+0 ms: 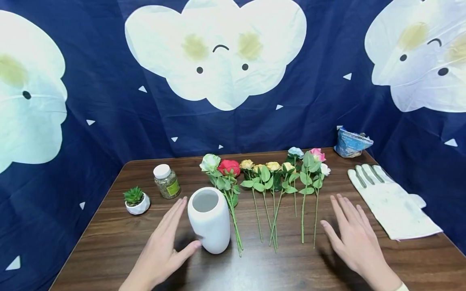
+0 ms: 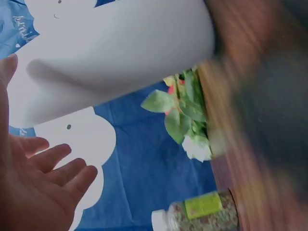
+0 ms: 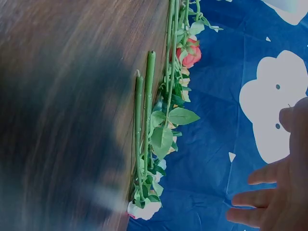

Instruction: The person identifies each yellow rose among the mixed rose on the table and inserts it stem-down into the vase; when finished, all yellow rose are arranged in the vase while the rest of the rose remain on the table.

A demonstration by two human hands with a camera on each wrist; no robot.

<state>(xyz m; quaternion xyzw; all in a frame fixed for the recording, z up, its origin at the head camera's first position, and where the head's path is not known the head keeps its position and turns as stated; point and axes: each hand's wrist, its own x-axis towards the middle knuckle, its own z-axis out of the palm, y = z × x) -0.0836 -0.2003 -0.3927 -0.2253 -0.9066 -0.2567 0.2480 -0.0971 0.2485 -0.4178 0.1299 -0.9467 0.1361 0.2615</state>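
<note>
A white vase (image 1: 211, 228) stands upright on the wooden table, its mouth showing a hollow inside. Beside it on the left is my left hand (image 1: 162, 246), fingers straight and thumb spread, the thumb tip right at the vase's lower side. In the left wrist view the palm faces the vase (image 2: 130, 53). My right hand (image 1: 354, 240) hovers over the table with its fingers extended and holds nothing. Nearest to it lie a pink rose (image 1: 317, 154) and a white rose (image 1: 325, 169). A red rose (image 1: 229, 167) and a pale green one (image 1: 210, 163) lie behind the vase.
Several yellow roses (image 1: 273, 166) and a light blue one (image 1: 295, 152) lie mid-table. On the left are a succulent pot (image 1: 138, 205) and a white-capped jar (image 1: 167, 184). White gloves (image 1: 395, 206) and a blue bag (image 1: 350, 143) occupy the right. A blue cloth (image 1: 233, 129) hangs behind.
</note>
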